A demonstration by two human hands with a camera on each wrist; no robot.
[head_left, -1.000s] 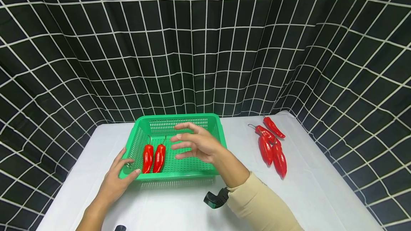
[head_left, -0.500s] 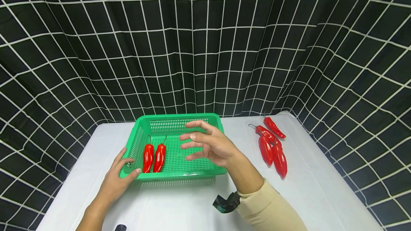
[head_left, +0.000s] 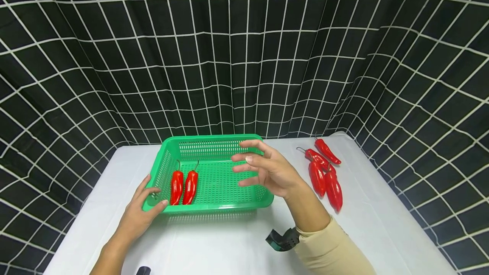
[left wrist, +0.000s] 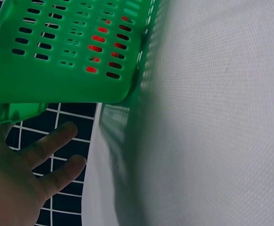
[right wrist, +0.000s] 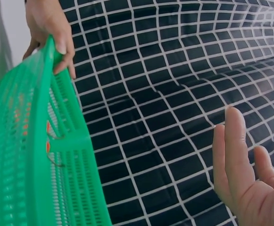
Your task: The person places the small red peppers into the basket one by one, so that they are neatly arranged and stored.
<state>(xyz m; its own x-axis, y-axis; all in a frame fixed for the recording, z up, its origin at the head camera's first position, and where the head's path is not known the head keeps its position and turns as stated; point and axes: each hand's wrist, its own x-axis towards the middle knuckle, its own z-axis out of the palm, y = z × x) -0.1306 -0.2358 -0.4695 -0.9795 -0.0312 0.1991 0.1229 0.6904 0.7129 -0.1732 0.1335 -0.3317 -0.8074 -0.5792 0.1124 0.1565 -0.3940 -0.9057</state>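
A green plastic basket [head_left: 214, 208] sits on the white table, with two red chili peppers [head_left: 177, 188] lying side by side in its left part. My left hand [head_left: 135, 215] holds the basket's near left corner, thumb and a finger hooked over the rim. In the left wrist view, two of its fingers [left wrist: 56, 176] stretch out past the basket's side. My right hand [head_left: 269, 169] hovers above the basket's right side, fingers spread and slightly bent, holding nothing. Right of the basket lie several more red chili peppers [head_left: 334, 190] in a loose group.
A black curtain [head_left: 237, 54] with white grid lines surrounds the table [head_left: 214, 245] at the back and sides. A black device [head_left: 282, 240] is strapped to the right wrist near the beige sleeve [head_left: 332, 245]. Another dark object [head_left: 143, 270] shows at the bottom edge.
My right hand has moved right, from over the basket's middle to over its right side, staying empty. The left hand, the basket and the peppers have stayed put.
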